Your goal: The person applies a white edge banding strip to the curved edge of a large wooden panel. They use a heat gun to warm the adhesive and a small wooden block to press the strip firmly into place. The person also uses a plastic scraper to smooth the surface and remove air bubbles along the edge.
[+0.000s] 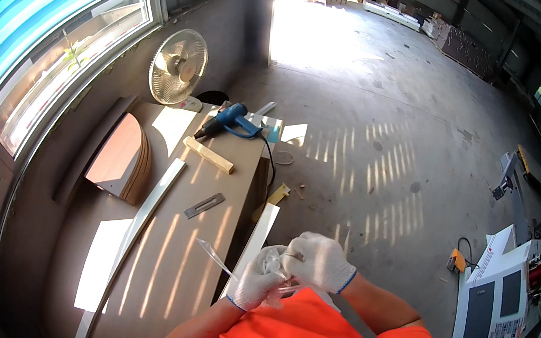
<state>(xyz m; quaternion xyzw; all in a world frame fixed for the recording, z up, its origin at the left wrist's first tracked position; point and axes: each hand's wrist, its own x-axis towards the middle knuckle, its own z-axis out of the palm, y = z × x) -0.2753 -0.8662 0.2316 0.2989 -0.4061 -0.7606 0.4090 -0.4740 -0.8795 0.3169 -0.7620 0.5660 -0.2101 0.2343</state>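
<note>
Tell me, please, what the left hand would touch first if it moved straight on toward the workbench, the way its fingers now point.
Probably the white strip standing at the bench edge, just past the left hand. The thin clear strip it holds reaches the same way. Depth is unclear in this one view.

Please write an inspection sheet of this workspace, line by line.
Surface: long workbench, sunlit in stripes.
Job's things: clear plastic strip held at chest; white edge strip at the bench edge.
Clutter: blue heat gun, wood block, flat metal scraper, curved panels.
Hands: left hand and right hand, both gloved, close together on the strip.
Cables: black cord from the heat gun.
Surroundings: fan, window, concrete floor.
</note>
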